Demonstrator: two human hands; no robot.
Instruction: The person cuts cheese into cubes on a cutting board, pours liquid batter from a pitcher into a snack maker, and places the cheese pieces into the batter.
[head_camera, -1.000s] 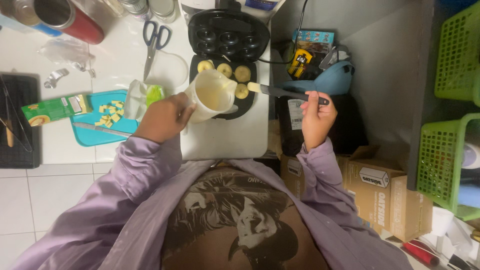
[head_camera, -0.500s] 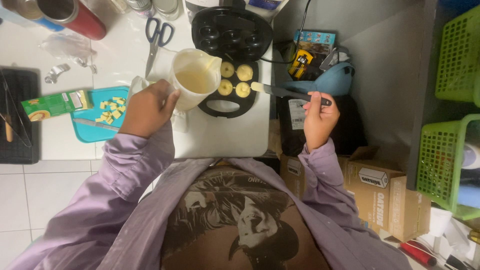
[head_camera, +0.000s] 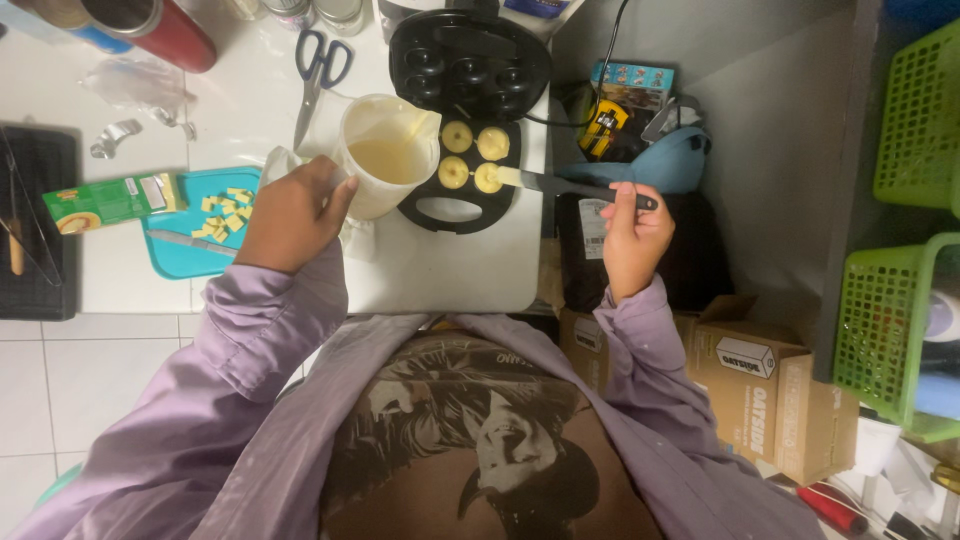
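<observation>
**A:** From the head camera, what is each hand doing?

**B:** The left hand (head_camera: 295, 215) is wrapped around a pale jug (head_camera: 380, 150) of yellow batter, held over the counter just left of the black mould maker (head_camera: 460, 195). The right hand (head_camera: 632, 232) is clenched on the dark handle of a spatula (head_camera: 570, 186), whose tip touches the near-right filled cup. Four cups (head_camera: 474, 157) hold batter; the lid (head_camera: 470, 62) stands open on the far side.

**A:** How would you handle this well?

**B:** I'd judge it best to keep the jug's spout low and close to the cup, tilt it gently, and let the spatula cut off the stream so nothing drips across the plate.

**A:** And the room around?

**B:** Tight on the right: the counter edge (head_camera: 540, 250) drops away just beside the maker, with a cord and a blue thing (head_camera: 665, 160) beyond. To the left lie a blue board (head_camera: 190, 255) with yellow cubes and a knife (head_camera: 190, 243), near the left wrist. Scissors (head_camera: 318, 70) rest on the far side. The near strip of counter gives the freest space.
</observation>
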